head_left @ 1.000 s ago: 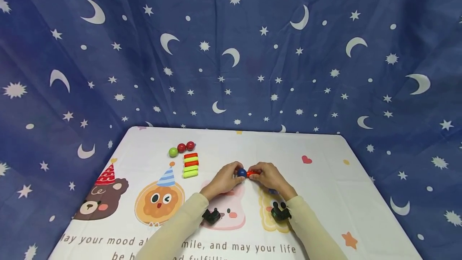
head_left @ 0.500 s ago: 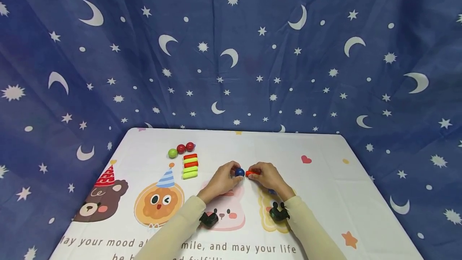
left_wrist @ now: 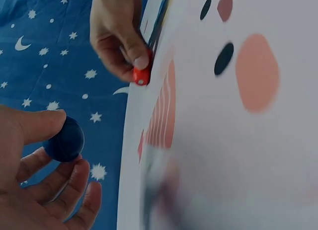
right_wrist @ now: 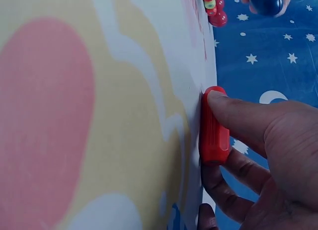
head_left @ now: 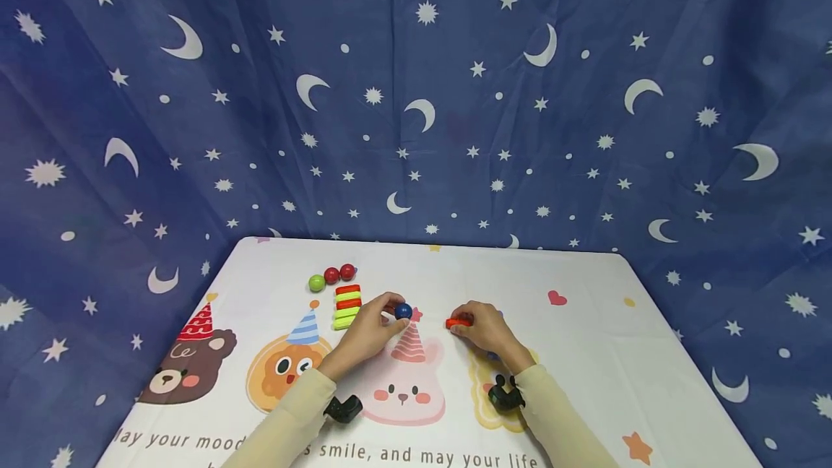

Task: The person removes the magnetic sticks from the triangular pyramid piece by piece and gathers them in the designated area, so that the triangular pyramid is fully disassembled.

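Observation:
My left hand [head_left: 369, 329] pinches a dark blue ball [head_left: 404, 311] between thumb and fingers, and in the left wrist view the ball [left_wrist: 65, 140] looks smooth and round. To the right, my right hand [head_left: 489, 328] grips a short red ribbed rod [head_left: 458, 323]. Seen from the right wrist, this rod [right_wrist: 214, 133] lies along the tabletop with the thumb on one side and fingers on the other. A gap separates the ball from the rod.
Behind the left hand several red and yellow-green rods [head_left: 347, 307] lie side by side. Beyond them a green ball [head_left: 316, 282] and two red balls [head_left: 339, 274] form a row, a bit of blue at its right end. A printed white cloth [head_left: 572, 367] covers the table; a starry curtain [head_left: 442, 56] hangs behind.
My left hand has drawn the blue ball leftward, away from the red rod; the two were together a second ago. The right hand stays nearly in place, holding the rod.

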A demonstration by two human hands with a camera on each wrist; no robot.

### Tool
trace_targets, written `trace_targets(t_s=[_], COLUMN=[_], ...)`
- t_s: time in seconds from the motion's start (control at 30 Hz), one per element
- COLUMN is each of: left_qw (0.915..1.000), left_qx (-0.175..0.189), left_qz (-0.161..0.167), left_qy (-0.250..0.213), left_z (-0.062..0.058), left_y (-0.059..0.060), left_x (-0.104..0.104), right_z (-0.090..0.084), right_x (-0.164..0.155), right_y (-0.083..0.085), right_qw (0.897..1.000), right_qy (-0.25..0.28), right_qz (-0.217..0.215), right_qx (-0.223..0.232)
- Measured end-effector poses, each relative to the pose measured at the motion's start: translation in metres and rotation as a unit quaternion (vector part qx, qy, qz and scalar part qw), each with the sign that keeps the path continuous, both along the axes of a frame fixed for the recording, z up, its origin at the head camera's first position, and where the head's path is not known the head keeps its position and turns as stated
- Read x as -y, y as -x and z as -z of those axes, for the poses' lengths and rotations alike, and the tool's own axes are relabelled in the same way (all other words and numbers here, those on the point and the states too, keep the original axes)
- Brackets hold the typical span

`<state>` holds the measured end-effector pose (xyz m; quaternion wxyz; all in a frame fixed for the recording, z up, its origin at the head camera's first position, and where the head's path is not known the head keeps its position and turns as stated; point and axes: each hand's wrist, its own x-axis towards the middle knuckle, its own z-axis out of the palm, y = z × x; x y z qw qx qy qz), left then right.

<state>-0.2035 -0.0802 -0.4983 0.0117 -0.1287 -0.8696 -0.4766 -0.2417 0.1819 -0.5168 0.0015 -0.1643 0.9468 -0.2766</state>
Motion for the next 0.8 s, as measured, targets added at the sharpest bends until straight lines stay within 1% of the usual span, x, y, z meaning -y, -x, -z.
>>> trace_targets(t_s=[0.2, 0.27, 0.43, 0.57, 0.63, 0.73, 0.8], left_qw=[0.9991, 0.9989, 0.9984, 0.9974, 0.9972, 0.9972, 0.9964], left_qx=[0.008, 0.009, 0.007, 0.01, 0.011, 0.001, -0.008], left_qz=[-0.041, -0.046, -0.056, -0.071, -0.074, -0.075, -0.083], left_qy=[-0.009, -0.006, -0.005, -0.006, -0.005, 0.003, 0.008], left_z=[-0.004, -0.003, -0.001, 0.001, 0.003, 0.005, 0.006], left_y=[-0.004, -0.005, -0.014, -0.02, -0.021, -0.023, -0.024], left_x=[0.017, 0.023, 0.038, 0.05, 0.057, 0.069, 0.077], right_z=[-0.001, -0.001, 0.001, 0.001, 0.0, -0.001, -0.002], right_x=[-0.001, -0.001, -0.002, -0.002, -0.002, -0.001, -0.001], right_y=[0.001, -0.001, -0.004, -0.003, -0.003, -0.003, -0.004], right_qw=[1.0, 1.0, 1.0, 1.0, 1.0, 1.0, 1.0], right_qy=[0.005, 0.007, 0.008, 0.004, 0.004, 0.008, 0.007], right_qz=[-0.003, -0.002, -0.003, -0.007, -0.006, -0.005, -0.01], right_qx=[-0.008, 0.0, 0.021, 0.01, 0.008, 0.012, 0.012])
